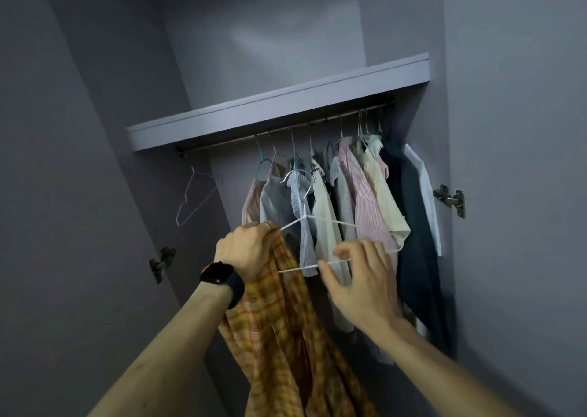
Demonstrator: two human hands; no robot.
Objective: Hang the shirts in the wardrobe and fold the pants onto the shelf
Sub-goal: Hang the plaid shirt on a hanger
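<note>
An orange plaid shirt (286, 327) hangs down from my left hand (246, 250), which grips its upper edge together with the left end of a white wire hanger (313, 221). My right hand (359, 277) pinches the hanger's bottom wire near its right side. The hanger sits tilted in front of the hung clothes, its hook pointing up and left. Behind it, several shirts (365, 200) hang from the metal rail (286, 129) under the shelf (279, 107).
An empty white hanger (190, 200) hangs at the rail's left end. Open wardrobe doors stand at both sides, with hinges at left (162, 262) and right (451, 199). A dark garment (413, 226) and a white one fill the rail's right end.
</note>
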